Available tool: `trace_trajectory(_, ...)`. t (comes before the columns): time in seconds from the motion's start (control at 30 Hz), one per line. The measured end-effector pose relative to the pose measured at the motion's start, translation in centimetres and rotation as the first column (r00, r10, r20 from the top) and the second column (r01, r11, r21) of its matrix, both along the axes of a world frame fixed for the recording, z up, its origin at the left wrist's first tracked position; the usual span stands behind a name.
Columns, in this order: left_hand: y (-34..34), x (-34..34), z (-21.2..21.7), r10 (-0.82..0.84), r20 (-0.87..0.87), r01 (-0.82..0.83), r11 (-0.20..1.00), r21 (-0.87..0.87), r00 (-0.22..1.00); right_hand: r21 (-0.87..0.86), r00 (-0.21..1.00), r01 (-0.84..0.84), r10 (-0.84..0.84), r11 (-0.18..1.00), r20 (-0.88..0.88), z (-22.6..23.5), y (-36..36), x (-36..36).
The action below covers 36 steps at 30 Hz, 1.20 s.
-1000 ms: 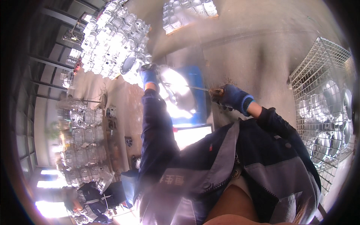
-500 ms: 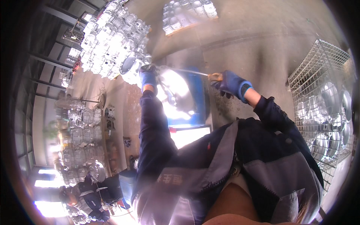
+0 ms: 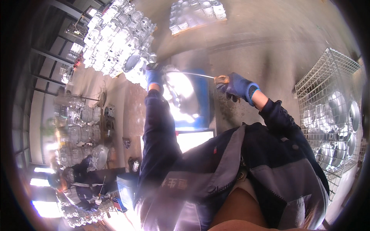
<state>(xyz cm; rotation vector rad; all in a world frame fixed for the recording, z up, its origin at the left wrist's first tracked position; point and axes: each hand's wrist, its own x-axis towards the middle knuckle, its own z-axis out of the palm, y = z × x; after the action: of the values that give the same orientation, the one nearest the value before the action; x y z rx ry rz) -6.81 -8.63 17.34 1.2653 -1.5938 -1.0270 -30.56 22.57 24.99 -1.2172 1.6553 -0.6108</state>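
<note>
My right hand (image 3: 237, 87), in a blue glove, is closed round the orange-brown handle (image 3: 221, 79) of a long, thin, rod-like hand tool. Its pale metal shaft (image 3: 196, 74) points left toward my other hand; glare hides the tip. My left hand (image 3: 153, 76), also in a blue glove, is closed at the left edge of a shiny metal casting (image 3: 179, 92). Exactly what those fingers grip is hidden. Strong light washes out the casting, which lies on a blue work surface (image 3: 204, 104). Just left of that hand is another casting with a round dark opening (image 3: 133, 62).
Stacked silvery castings (image 3: 115, 42) rise at the far left, with a palletful (image 3: 198, 15) at the back. A wire cage (image 3: 327, 81) holding round metal parts stands at the right. At lower left a co-worker (image 3: 83, 184) bends beside more castings, near a blue bin (image 3: 127, 188).
My left hand has shifted very slightly, and the right still grips the handle in nearly the same spot. At lower left, the co-worker has moved a little to the left in view.
</note>
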Motion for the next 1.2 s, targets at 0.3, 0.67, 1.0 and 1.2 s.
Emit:
trace_trajectory(0.3, 0.4, 0.0, 0.6, 0.009, 0.082, -0.008, 1.000, -0.016, 0.997, -0.113, 0.993, -0.029, 0.041, 0.993, 0.109, -1.9, -1.1, -0.1)
trace_trajectory(0.67, 1.2, -0.5, 0.9, -0.003, -0.096, 0.006, 0.999, 0.034, 0.995, -0.088, 0.985, -0.065, 0.078, 0.994, 0.151, -2.2, -1.6, -1.9)
trace_trajectory(1.0, 1.4, -0.3, 0.8, 0.003, -0.058, -0.002, 1.000, 0.016, 0.998, -0.308, 0.988, -0.155, 0.145, 0.939, -0.056, -5.7, -4.6, -2.7)
trace_trajectory(1.2, 0.3, 0.1, 0.0, 0.024, 0.134, -0.010, 0.995, -0.104, 0.991, -0.242, 0.895, -0.335, 0.227, 0.911, -0.385, -4.3, -6.6, -1.9)
